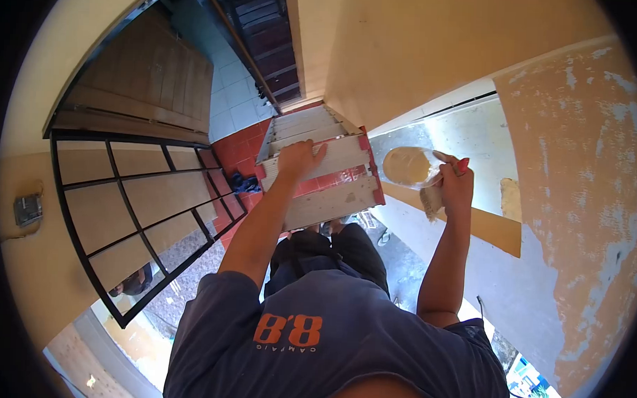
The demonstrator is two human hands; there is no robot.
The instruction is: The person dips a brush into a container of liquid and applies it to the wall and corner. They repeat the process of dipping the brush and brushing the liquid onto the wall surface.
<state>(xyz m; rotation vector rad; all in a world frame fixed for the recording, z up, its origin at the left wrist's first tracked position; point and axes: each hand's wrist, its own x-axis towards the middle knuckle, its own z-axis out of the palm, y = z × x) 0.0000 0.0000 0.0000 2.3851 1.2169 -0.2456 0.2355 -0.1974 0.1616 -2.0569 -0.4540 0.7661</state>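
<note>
Below me stands a stepladder (332,196) with pale, worn steps and red edges. My left hand (300,158) is closed over the edge of its upper part, thumb held out to the side. Out to the right, my right hand (456,188) grips a plastic tub (431,176) by its rim, together with a paintbrush (431,201). Tan paint (407,165) shows inside the tub. The brush has a red handle end, and its pale bristles point down beside the tub. How the fingers divide between tub and brush is partly hidden.
Black-framed window panes (139,214) stand at the left, near a wall socket box (28,210). A wooden door (137,73) is behind them. The right wall (579,173) has patchy tan paint. Red floor tiles (243,151) and dark footwear (245,183) lie below.
</note>
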